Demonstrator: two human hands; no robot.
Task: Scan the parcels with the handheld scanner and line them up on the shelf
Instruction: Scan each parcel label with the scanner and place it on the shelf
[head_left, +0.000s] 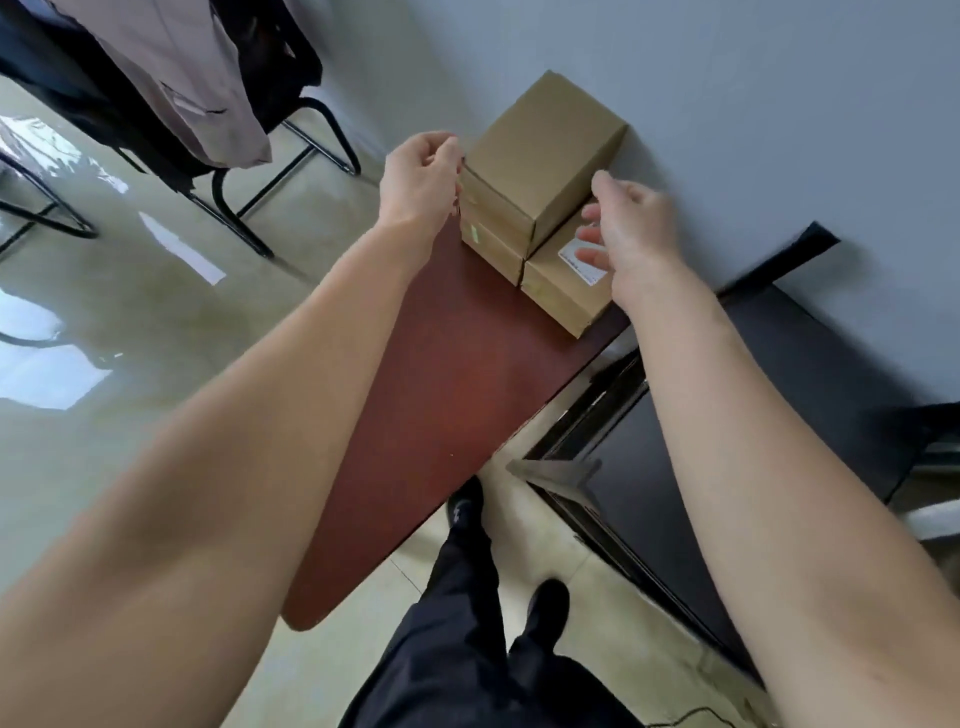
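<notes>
Currently both hands empty: left hand (421, 179) loosely curled beside stacked parcels (540, 171) at shelf (441, 395) far end, right hand (631, 228) relaxed-open over labelled parcel (566, 291).

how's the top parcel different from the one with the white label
The top parcel sits raised on other boxes, while the labelled parcel lies low on the red-brown shelf. The top parcel's visible faces are plain, whereas the labelled parcel carries a white sticker on its upper face. The left hand is beside the top parcel's edge; the right hand hovers over the labelled parcel, partly hiding it. Both are brown cardboard boxes by the wall.
</notes>
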